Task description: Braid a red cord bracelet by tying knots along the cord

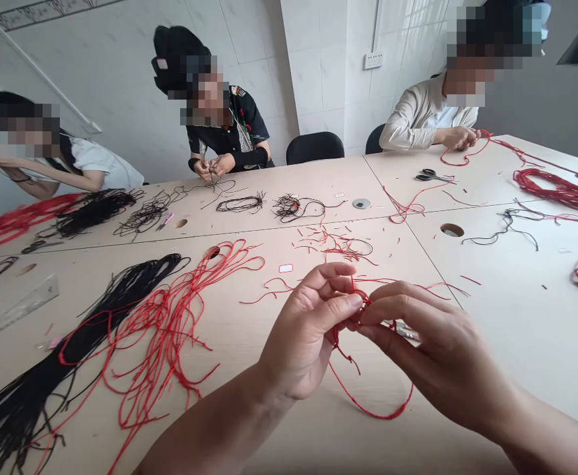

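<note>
Both my hands meet over the near part of the table, working on a red cord (396, 414). My left hand (306, 323) pinches it between thumb and fingers, and a short end sticks up past the fingertips. Close against it, my right hand (422, 336) has thumb and fingertips closed on the same cord. A loop of the cord hangs below the hands, with a knotted stretch at its bottom. Metal scissors (404, 330) show partly behind my right fingers; the rest of them is hidden.
Bundles of black cord (86, 330) and red cord (170, 323) spread at left beside a clear set square (19, 310). Red scraps (338, 244) lie beyond my hands. Black-handled scissors (432, 175) and a red coil (556, 190) lie far right. Three people sit opposite.
</note>
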